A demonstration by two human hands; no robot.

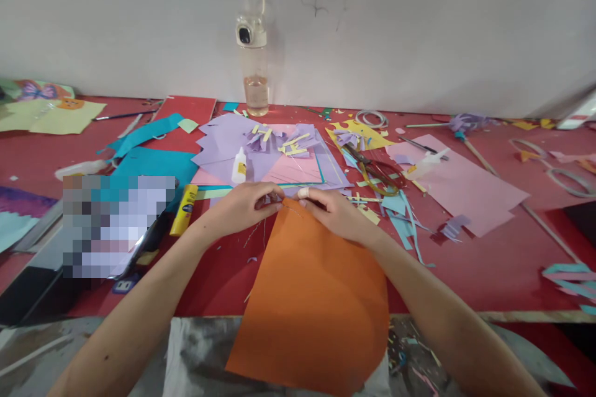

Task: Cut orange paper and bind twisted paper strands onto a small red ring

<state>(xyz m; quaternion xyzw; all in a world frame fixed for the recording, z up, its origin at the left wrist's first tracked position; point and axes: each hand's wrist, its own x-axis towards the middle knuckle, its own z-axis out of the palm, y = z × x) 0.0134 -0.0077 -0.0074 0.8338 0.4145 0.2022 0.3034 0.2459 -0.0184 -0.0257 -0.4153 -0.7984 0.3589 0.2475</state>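
A large sheet of orange paper (321, 298) hangs down over the red table's front edge and across the person's lap. At its narrow top end, my left hand (249, 206) pinches the corner with thumb and finger. My right hand (335, 214), with a white wrap on one finger, grips the same top edge just beside it. The fingertips of both hands nearly meet there. Just beyond my left hand stands a small white glue bottle (239, 167). A yellow glue stick (184, 211) lies to the left of my left forearm.
A clear water bottle (256, 68) stands against the wall. Scissors (372, 167) lie among paper scraps right of centre. Pink paper (459, 183) is at the right, purple paper (218, 142) behind my hands, teal paper (153, 164) at the left. A blurred-out phone (121, 223) sits at the left.
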